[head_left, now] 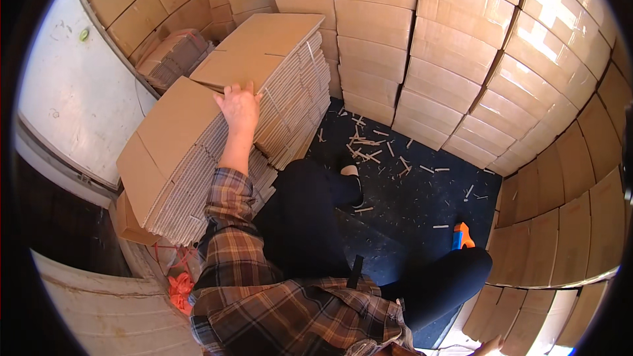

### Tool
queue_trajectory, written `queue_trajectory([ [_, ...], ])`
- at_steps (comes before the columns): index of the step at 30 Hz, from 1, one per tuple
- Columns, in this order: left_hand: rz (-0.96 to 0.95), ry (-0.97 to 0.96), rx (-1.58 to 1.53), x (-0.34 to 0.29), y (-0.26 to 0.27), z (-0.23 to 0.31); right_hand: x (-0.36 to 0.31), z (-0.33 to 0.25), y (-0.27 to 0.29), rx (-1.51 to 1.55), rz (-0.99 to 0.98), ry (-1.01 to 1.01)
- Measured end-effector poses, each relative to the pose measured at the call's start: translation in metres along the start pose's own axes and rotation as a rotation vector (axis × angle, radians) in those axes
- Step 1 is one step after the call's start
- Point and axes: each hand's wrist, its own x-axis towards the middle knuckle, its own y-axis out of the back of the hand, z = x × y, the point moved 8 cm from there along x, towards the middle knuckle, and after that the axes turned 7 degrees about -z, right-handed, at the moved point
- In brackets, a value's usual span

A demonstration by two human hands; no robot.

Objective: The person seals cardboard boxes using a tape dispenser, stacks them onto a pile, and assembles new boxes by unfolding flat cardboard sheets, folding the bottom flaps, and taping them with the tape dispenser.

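Note:
My left hand rests with its fingers apart at the top edge of the flattened cardboard cartons, where two stacks meet. The nearer carton stack stands to the left of my sleeve. The farther carton stack has a pale strap down its side. Of my right hand only a small part shows at the lower edge, to the right of my knee. Its fingers are mostly cut off, and whatever it may hold is out of sight.
Stacked cardboard boxes form high walls behind and to the right. Cardboard scraps litter the dark floor mat. An orange and blue object lies by my right knee. Red-orange strapping lies at left, near a white panel.

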Motion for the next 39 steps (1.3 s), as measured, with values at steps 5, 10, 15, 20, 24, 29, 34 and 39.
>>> queue_trajectory([
  [5,0.066,-0.137,-0.02,0.008,0.006,0.026,-0.032,-0.015,-0.018,0.024,-0.065,0.01],
  [10,0.306,-0.275,-0.097,0.007,0.022,0.036,-0.066,-0.062,-0.036,-0.005,-0.098,0.044],
  [15,0.24,-0.252,-0.04,0.017,0.011,0.05,-0.117,-0.131,-0.079,0.018,-0.274,0.091],
  [20,0.2,-0.357,0.137,0.046,-0.008,0.051,-0.138,-0.192,-0.103,0.045,-0.365,0.229],
  [24,0.44,-0.36,-0.054,0.027,0.076,0.008,-0.153,-0.238,-0.111,0.054,-0.478,0.286],
  [29,0.612,-0.429,-0.506,-0.053,0.168,0.003,-0.221,-0.326,-0.118,0.238,-0.515,0.403],
  [34,0.643,-0.468,-0.826,-0.131,0.21,0.036,-0.336,-0.428,-0.134,0.285,-0.712,0.658],
  [39,0.317,-0.385,-1.219,-0.166,0.164,0.082,-0.439,-0.467,-0.17,0.447,-1.105,0.739],
])
